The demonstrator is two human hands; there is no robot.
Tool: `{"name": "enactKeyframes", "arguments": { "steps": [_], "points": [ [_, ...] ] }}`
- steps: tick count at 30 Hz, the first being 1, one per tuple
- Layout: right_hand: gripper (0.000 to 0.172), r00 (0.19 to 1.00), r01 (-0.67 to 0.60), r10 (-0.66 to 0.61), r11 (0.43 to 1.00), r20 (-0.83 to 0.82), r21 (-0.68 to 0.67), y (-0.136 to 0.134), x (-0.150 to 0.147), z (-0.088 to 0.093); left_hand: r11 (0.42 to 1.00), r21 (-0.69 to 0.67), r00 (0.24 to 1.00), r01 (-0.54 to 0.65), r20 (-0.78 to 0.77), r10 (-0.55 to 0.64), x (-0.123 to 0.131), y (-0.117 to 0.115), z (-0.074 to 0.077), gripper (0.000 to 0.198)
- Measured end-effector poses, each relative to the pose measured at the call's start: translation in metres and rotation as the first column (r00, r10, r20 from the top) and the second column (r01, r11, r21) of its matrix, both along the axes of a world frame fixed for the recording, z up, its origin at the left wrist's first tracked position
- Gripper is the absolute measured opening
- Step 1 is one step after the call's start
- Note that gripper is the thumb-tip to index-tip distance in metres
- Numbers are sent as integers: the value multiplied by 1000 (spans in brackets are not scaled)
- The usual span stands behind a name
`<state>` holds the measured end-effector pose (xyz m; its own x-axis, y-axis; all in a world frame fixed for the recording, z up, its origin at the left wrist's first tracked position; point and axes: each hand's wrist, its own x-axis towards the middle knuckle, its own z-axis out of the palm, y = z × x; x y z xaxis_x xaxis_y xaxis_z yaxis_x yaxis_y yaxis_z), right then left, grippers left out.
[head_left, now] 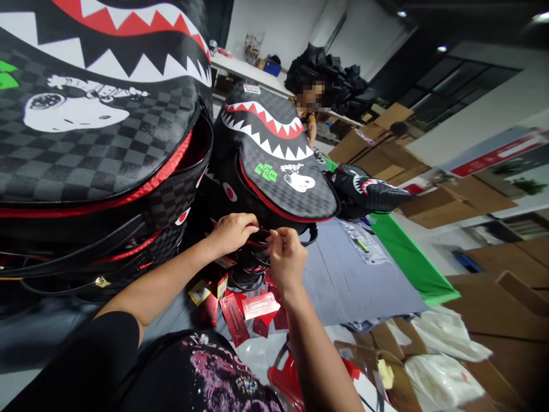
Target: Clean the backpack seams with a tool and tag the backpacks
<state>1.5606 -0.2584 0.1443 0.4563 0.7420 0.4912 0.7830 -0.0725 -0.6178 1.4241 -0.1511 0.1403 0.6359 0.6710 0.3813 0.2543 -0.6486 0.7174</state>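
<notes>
A black checked backpack (283, 154) with a red-and-white shark-mouth print and a white cartoon dog stands in front of me, its top flap partly unzipped along a red edge. Both of my hands are at the front of it, just under the flap. My left hand (235, 233) has its thumb and fingers pinched together at the bag's front. Close by on the right, my right hand (286, 252) is curled with fingertips pressed together. What either pinch holds is too small to make out. Red tags (249, 312) hang or lie below my hands.
A larger-looking backpack (86, 154) of the same print fills the left side. Another such bag (369, 191) lies behind on the grey table (355, 274). A person (311, 111) is beyond it. Cardboard boxes (493, 303) and white plastic bags (446, 377) are at right.
</notes>
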Motion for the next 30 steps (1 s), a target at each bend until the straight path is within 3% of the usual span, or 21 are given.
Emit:
{"name": "enactKeyframes", "arguments": {
  "steps": [2, 4, 7, 10, 13, 15, 17, 20, 22, 27, 30],
  "points": [
    [19, 996, 89, -90, 994, 9, 58, -11, 2, -4, 999, -42, 997, 35, -68, -37, -11, 3, -1, 14],
    [22, 991, 129, -128, 989, -26, 68, -22, 3, -11, 979, -166, 992, 114, -41, -123, -24, 6, -6, 15],
    [22, 986, 82, -83, 997, -143, -12, -31, 2, -19, 870, -402, 954, 287, 205, -220, -40, 9, -17, 20],
    [23, 937, 29, -53, 997, -346, -73, -31, 2, -20, 805, -442, 894, 396, 385, -228, -49, 9, -28, 38],
    [29, 808, -134, -9, 971, -589, -198, -28, 4, -13, 877, -362, 894, 315, 423, -147, -50, 6, -36, 27],
    [35, 673, -335, 17, 898, -740, -285, -26, 5, -6, 949, -245, 902, 200, 423, -81, -47, 3, -38, 18],
    [37, 531, -469, 23, 841, -847, -272, -25, 5, 1, 994, -68, 916, 83, 398, -49, -43, 1, -39, 15],
    [36, 370, -508, 39, 845, -928, -167, -25, 2, 9, 979, 197, 944, -53, 329, -15, -37, -1, -40, 13],
    [33, 286, -516, 61, 851, -956, -100, -25, 0, 12, 946, 303, 940, -115, 342, 5, -33, -2, -40, 14],
    [32, 118, -497, 89, 868, -989, 19, -20, -4, 9, 914, 349, 884, -208, 467, 23, -30, -3, -40, 11],
    [31, 73, -466, 100, 883, -992, 55, -16, -4, 3, 905, 368, 863, -213, 505, -2, -31, -3, -43, 4]
  ]
}}
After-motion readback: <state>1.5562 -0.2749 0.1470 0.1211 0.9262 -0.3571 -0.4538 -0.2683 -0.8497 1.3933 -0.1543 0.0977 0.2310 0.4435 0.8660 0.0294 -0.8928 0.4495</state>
